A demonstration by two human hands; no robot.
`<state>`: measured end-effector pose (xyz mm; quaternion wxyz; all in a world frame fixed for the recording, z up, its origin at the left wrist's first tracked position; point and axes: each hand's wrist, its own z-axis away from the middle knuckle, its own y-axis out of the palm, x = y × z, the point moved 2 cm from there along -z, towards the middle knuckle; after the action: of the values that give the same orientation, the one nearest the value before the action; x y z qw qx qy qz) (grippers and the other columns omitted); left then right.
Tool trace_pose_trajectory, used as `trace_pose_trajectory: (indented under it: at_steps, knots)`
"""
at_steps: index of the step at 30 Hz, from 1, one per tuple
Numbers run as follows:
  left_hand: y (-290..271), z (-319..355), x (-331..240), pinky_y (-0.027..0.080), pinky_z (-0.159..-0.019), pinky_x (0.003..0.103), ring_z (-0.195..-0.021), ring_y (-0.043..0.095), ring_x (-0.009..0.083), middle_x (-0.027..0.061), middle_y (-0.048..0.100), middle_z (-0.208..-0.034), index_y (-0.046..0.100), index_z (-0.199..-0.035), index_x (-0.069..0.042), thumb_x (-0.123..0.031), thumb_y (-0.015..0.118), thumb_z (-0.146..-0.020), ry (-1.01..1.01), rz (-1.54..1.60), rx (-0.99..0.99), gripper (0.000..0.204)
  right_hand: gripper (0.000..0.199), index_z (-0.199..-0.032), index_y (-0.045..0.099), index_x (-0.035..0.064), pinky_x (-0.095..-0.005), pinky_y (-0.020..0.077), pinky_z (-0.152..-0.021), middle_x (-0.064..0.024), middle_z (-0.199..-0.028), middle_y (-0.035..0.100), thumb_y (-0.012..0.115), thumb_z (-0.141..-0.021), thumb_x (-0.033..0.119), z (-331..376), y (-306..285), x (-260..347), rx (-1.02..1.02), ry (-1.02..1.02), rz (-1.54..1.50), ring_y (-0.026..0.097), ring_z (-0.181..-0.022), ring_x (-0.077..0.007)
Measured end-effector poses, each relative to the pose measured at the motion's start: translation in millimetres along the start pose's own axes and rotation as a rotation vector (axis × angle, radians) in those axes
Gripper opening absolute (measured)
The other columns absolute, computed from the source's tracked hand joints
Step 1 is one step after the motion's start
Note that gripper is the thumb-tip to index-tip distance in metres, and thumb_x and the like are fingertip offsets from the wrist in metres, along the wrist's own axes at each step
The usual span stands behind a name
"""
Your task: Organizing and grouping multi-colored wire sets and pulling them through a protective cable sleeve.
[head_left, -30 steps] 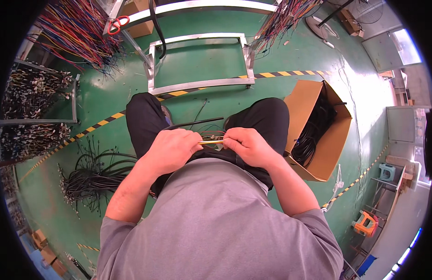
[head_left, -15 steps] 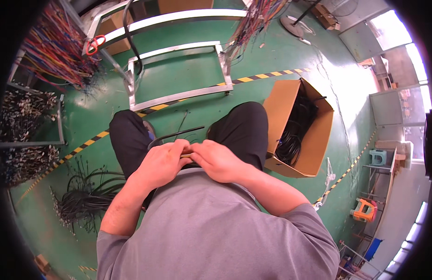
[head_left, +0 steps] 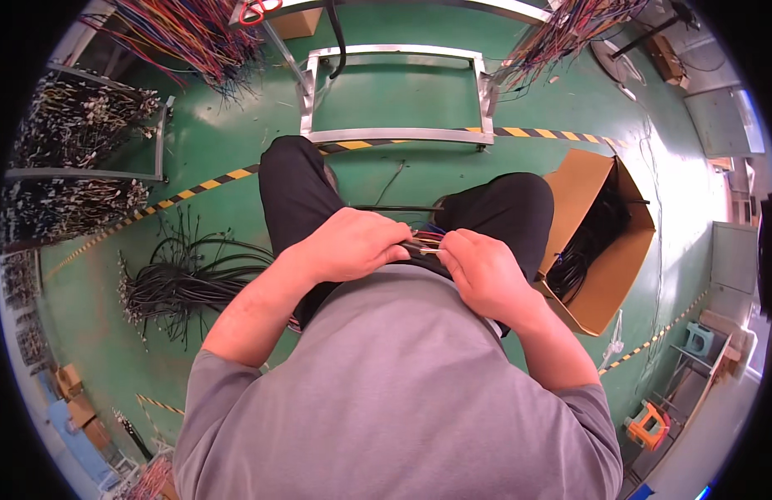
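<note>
In front of my waist, my left hand (head_left: 357, 243) is closed with its fingertips on a black cable (head_left: 414, 248). Thin coloured wires (head_left: 429, 237) show in the small gap between my hands. A pinch of my right hand (head_left: 486, 268) is at the wires, where a pale strand or thin piece (head_left: 430, 250) shows by its fingertips. Palms and finger undersides are hidden. Beyond the hands, a length of black cable (head_left: 390, 207) stretches between my knees.
Right of my leg stands a cardboard box (head_left: 632, 271) of black cables. A cable bundle (head_left: 190, 279) lies on the green floor at left. Ahead are a metal frame (head_left: 394, 134), hanging coloured wires (head_left: 204, 42) and red-handled scissors (head_left: 257, 10). An orange stool (head_left: 647, 427) stands at right.
My hands have drawn a little apart, and coloured wires now show between them. The black cable end that pointed up to the right no longer stands out. The whole view has shifted.
</note>
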<state>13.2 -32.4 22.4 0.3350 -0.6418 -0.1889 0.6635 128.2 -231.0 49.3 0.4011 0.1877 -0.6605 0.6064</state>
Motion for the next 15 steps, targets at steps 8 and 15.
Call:
trace_pose_trajectory:
  at_steps: [8,15]
  knots:
    - [18.3,5.9,-1.1,0.051,-0.067,0.046,-0.081,0.066,0.0339,0.0089,0.066,-0.085,0.062,-0.100,-0.007,-0.025,0.071,-0.091,0.088,-0.112,-0.213,0.022,0.020,-0.093,0.058,-0.0005,-0.0416,0.0473,-0.069,-0.0135,-0.076,0.056,0.056,-0.104,0.016,-11.1,20.8,-6.1,-0.001,0.005,-0.114,0.058,-0.073,-0.0317]
    - [1.3,19.1,6.6,0.051,-0.066,0.044,-0.080,0.066,0.0317,0.0077,0.065,-0.082,0.063,-0.095,-0.009,-0.026,0.072,-0.091,0.044,-0.192,-0.210,0.020,0.024,-0.092,0.062,0.0019,-0.0316,0.0428,-0.064,-0.0051,-0.073,0.055,0.053,-0.107,0.018,-3.4,3.1,-33.0,0.195,0.242,-0.402,0.051,-0.067,-0.0154]
